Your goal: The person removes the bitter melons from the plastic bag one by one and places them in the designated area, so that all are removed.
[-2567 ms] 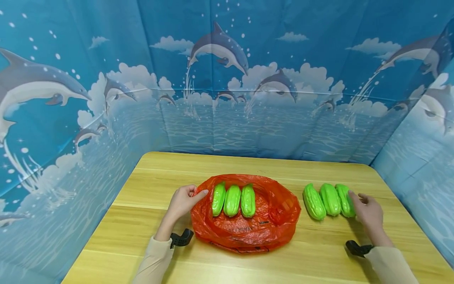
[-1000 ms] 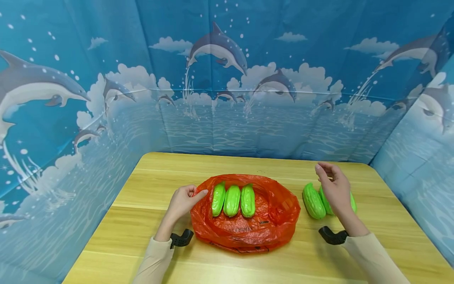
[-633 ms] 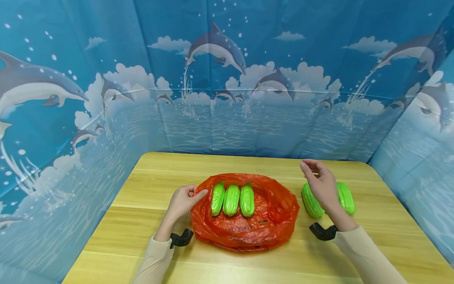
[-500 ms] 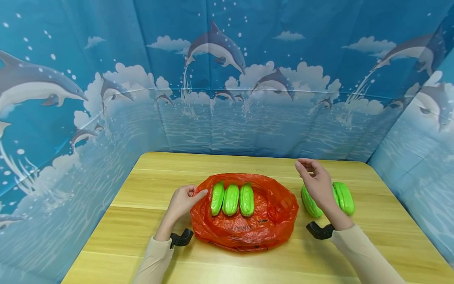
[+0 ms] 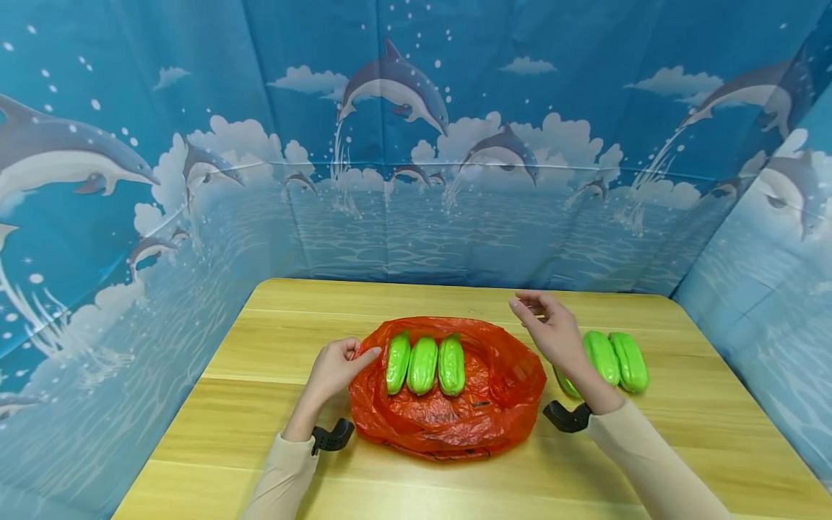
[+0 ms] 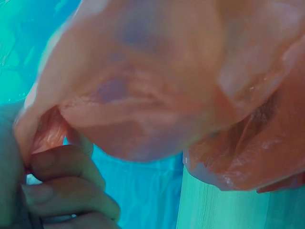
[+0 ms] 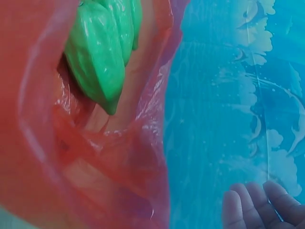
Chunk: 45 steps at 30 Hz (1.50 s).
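Note:
A red plastic bag [image 5: 448, 430] lies with its mouth spread, and three glossy green ribbed gourds [image 5: 422, 366], like toy bitter melons, sit side by side in its left half. My left hand [image 5: 334, 372] pinches the bag's left rim between thumb and fingers; the left wrist view shows the film [image 6: 47, 136] gathered at the curled fingers. Just past the bag's upper right rim hovers my right hand [image 5: 552, 332], fingers loosely bent, holding nothing. In the right wrist view its fingertips [image 7: 233, 207] are apart from the bag.
Right of the bag, three more green gourds [image 5: 601, 357] stand in a row on the wooden table [image 5: 260, 404]; my right forearm partly covers the leftmost. A blue dolphin-print curtain [image 5: 416, 217] closes off the back and sides. Black camera mounts [image 5: 334, 435] sit on both wrists.
My right hand has left the rightmost gourd of the right-hand row, risen, and moved left to the bag's right rim. The left hand stays on the bag, and the gourds keep their places.

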Tool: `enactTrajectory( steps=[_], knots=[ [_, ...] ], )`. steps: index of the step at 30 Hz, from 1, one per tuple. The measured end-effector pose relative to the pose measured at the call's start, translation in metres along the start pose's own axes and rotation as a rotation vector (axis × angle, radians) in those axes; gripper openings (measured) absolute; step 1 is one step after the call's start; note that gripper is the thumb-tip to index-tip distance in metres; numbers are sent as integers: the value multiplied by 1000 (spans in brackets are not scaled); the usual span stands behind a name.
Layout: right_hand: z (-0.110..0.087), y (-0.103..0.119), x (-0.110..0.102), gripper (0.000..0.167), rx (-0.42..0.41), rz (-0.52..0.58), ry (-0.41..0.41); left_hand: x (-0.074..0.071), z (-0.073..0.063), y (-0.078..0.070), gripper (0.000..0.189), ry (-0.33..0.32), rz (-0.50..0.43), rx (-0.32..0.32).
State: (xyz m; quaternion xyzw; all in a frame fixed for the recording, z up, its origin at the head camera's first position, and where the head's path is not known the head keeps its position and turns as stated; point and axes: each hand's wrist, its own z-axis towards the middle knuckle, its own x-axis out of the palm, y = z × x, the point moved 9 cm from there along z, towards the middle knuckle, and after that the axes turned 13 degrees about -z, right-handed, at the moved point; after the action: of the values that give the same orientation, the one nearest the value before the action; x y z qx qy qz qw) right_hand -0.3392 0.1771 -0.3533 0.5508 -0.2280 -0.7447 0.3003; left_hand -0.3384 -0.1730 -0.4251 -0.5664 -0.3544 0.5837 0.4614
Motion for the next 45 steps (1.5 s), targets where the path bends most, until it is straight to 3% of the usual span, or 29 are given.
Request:
enactTrajectory(
  steps=[28,39,45],
  knots=[
    [0,11,76,63,22,-72,371,1,0,0,47,0,0,-1],
    [-1,6,95,70,61,-121,448,1,1,1,46,-4,11,-11],
    [-1,1,104,77,42,-190,493,1,1,1,47,-1,9,-9]
  ],
)
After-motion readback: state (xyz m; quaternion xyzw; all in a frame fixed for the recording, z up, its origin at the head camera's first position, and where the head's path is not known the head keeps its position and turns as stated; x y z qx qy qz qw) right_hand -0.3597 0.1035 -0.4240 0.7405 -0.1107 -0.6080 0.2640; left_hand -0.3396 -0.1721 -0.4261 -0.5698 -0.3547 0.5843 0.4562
